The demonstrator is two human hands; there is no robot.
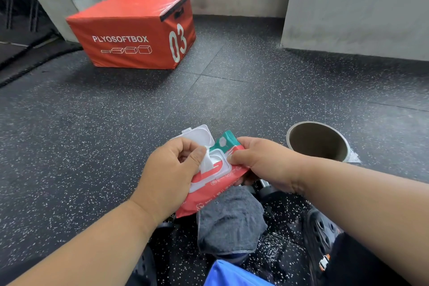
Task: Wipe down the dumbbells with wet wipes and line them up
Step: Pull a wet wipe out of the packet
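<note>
Head view. The person's left hand point(173, 165) pinches a white wet wipe point(206, 162) between thumb and fingertips at the dispenser opening of a red-and-green wipes pack point(217, 180), whose white flip lid point(199, 135) stands open behind the fingers. The right hand point(262, 162) grips the pack's far edge, fingers curled beneath and thumb on top, steadying it above the speckled rubber floor point(92, 146). Beneath the pack lies a grey towel point(229, 218); just beyond it, under the right wrist, a small metallic part of what is probably a dumbbell point(264, 184) shows, the rest hidden, so the number and alignment of dumbbells cannot be told. A round open container point(319, 141) stands to the right, and an orange plyo box point(134, 30) sits well apart near the wall. Judged risks: a pull too quick or too oblique may tear the wipe or draw out several linked sheets; a loose right-hand hold would let the pack lift with the wipe; the lid left open would dry the remaining wipes.
</note>
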